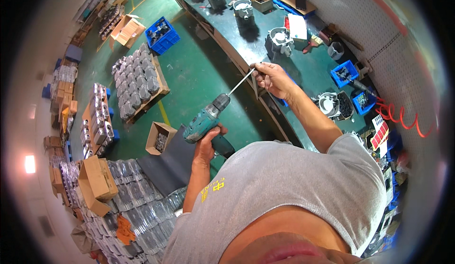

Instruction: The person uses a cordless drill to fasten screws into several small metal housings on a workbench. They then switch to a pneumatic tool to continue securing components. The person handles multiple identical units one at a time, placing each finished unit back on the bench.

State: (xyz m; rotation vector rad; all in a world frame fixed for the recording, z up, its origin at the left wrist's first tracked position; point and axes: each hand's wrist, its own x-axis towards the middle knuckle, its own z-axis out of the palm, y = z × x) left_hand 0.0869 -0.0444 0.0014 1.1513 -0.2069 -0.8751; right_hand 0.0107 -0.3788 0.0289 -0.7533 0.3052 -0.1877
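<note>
My left hand (207, 144) is wrapped round the handle of a teal and black cordless drill (203, 123), held over the floor beside the workbench. A long thin metal bit (241, 82) sticks out of its chuck, slanting up and to the right. At the tip of that bit, my right hand (270, 78) closes with thumb and fingers pinched together. Whether a small part sits between those fingertips is too small to tell. Beyond my right hand, a grey metal housing (279, 40) stands on the dark workbench (308, 69).
More housings (244, 12) stand along the bench, with blue bins (345, 72) of small parts and a red coiled air hose (403, 119) at its right. Leftward on the green floor are a pallet of metal castings (137, 81), a blue crate (162, 35) and an open carton (160, 138).
</note>
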